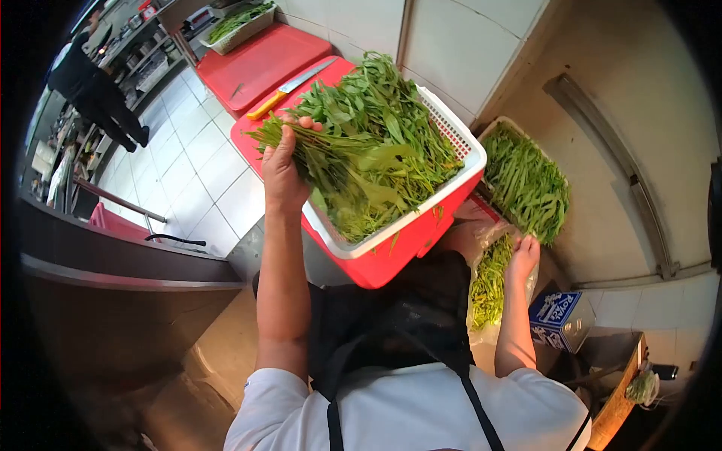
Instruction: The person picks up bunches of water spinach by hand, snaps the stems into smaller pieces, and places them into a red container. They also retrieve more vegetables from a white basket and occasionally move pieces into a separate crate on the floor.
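Observation:
My left hand is closed round the stems of a bunch of leafy greens, which look like water spinach. The bunch lies over a white plastic basket heaped with more of the same greens. Low on the right, my right hand has its fingers curled at the edge of a clear plastic bag. Whatever those fingers hold is hidden. Yellowish-green stem and leaf pieces fill the bag. Just beyond that hand stands a second container of long-leaved greens.
A yellow-handled knife lies on the red cutting board behind the basket. Another red board and a tray of greens are further back. A blue box stands at right. One person is at the far-left shelves.

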Demonstrator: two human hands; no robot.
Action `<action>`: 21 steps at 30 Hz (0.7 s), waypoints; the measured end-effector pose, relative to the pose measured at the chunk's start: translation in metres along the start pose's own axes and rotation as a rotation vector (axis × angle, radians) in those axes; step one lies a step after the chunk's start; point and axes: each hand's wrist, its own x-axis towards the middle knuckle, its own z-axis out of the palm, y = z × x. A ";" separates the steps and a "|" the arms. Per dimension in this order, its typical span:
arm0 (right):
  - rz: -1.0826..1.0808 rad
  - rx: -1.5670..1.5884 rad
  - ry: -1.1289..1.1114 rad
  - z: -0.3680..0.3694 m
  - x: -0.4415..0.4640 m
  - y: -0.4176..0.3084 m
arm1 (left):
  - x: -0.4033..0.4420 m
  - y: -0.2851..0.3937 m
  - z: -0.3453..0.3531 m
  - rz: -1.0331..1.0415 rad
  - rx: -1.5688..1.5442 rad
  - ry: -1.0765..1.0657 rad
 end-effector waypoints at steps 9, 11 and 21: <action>0.190 -0.418 0.441 -0.141 -0.025 0.168 | -0.029 -0.039 -0.043 -0.057 0.323 0.076; 0.203 -0.378 0.424 -0.147 -0.015 0.177 | -0.044 -0.047 -0.048 -0.102 0.582 0.114; 0.151 -0.713 0.277 -0.093 -0.025 0.142 | -0.048 -0.060 -0.054 -0.067 0.591 0.101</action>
